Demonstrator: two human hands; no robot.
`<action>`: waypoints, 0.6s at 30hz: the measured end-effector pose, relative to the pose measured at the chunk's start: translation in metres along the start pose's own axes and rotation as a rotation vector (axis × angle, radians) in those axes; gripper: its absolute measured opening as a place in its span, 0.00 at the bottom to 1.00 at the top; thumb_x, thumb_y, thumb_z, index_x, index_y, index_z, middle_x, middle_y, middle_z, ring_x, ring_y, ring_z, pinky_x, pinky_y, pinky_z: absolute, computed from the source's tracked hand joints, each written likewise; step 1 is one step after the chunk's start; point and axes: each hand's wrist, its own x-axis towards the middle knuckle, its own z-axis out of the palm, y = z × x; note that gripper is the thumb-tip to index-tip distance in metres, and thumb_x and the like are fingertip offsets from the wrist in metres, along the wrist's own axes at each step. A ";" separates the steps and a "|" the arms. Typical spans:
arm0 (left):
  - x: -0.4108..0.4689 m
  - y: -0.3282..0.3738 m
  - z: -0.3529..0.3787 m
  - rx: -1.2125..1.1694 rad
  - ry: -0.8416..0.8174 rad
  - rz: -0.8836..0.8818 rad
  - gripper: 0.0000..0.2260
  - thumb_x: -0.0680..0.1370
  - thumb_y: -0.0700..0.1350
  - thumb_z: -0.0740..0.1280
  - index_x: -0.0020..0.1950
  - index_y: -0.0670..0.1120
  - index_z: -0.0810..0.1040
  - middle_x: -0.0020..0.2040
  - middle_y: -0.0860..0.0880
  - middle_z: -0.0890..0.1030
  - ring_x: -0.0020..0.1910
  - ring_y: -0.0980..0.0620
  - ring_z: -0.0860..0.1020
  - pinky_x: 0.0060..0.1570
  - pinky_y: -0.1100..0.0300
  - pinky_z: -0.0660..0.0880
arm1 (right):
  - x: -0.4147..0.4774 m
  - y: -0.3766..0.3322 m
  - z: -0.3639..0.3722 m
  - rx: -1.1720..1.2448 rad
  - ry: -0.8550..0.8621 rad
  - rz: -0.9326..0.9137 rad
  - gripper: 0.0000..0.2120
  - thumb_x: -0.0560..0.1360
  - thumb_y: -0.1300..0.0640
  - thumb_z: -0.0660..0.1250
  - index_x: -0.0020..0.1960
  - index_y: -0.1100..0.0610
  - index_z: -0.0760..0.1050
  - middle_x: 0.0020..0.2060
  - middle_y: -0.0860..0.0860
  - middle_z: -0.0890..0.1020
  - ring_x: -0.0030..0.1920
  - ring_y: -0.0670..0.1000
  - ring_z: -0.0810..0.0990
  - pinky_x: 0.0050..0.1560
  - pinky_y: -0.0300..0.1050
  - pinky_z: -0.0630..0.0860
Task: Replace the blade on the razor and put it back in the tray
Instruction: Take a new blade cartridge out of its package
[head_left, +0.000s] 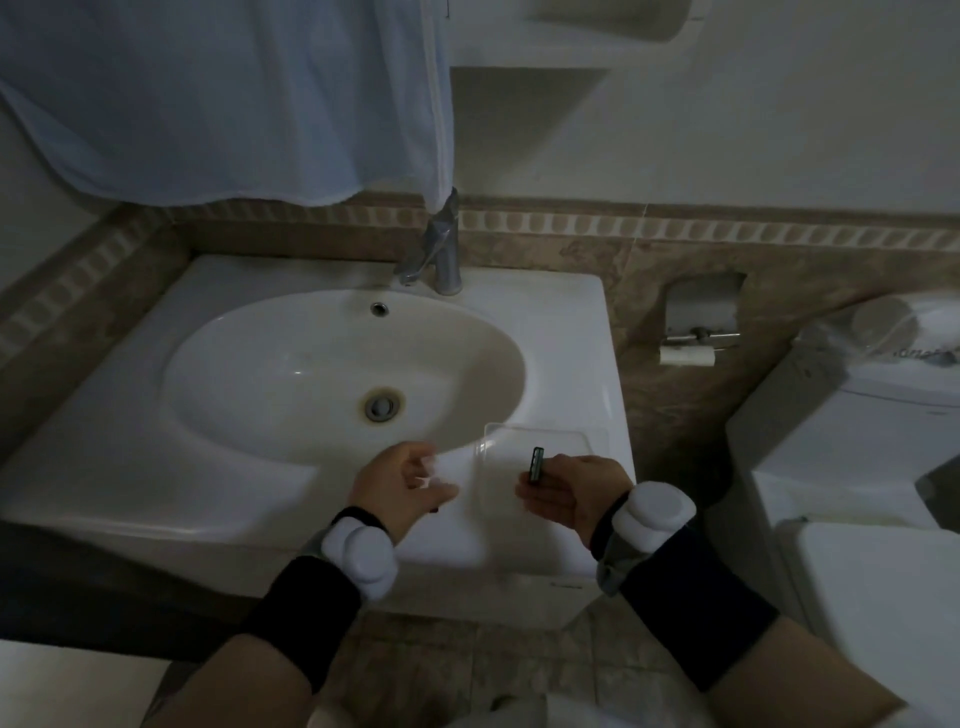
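Black wristbands with white pods wrap both forearms low in the frame. Just above them, the right hand (571, 488) pinches the razor (536, 465), whose dark head stands upright over the near edge of the clear plastic tray (582, 441); the handle is hidden in the fingers. The left hand (400, 483) is blurred, its fingers loosely curled around something small and pale that I cannot make out. Nothing can be made out lying in the tray, which rests on the white sink's (156, 467) right rim. Farther up, the basin holds only its drain (383, 405), below the faucet (441, 249) at upper centre.
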 end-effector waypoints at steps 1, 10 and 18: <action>0.002 -0.005 -0.008 0.001 0.011 -0.026 0.24 0.65 0.34 0.74 0.59 0.38 0.73 0.51 0.39 0.78 0.47 0.47 0.75 0.45 0.60 0.75 | 0.001 0.000 -0.001 0.007 0.005 0.001 0.10 0.77 0.65 0.58 0.38 0.66 0.72 0.34 0.60 0.79 0.30 0.54 0.81 0.31 0.45 0.80; 0.011 -0.033 -0.027 0.163 -0.051 -0.073 0.26 0.62 0.36 0.76 0.58 0.38 0.73 0.55 0.39 0.75 0.48 0.43 0.75 0.55 0.51 0.75 | 0.007 -0.001 0.003 0.033 -0.005 0.019 0.10 0.77 0.65 0.58 0.37 0.65 0.73 0.34 0.59 0.79 0.28 0.52 0.81 0.30 0.42 0.80; 0.017 -0.034 -0.031 0.382 -0.119 -0.002 0.24 0.68 0.38 0.73 0.62 0.42 0.73 0.53 0.48 0.65 0.52 0.48 0.72 0.52 0.63 0.67 | 0.010 -0.005 0.006 0.029 -0.002 0.008 0.10 0.77 0.65 0.58 0.37 0.64 0.72 0.34 0.59 0.79 0.30 0.52 0.80 0.27 0.40 0.79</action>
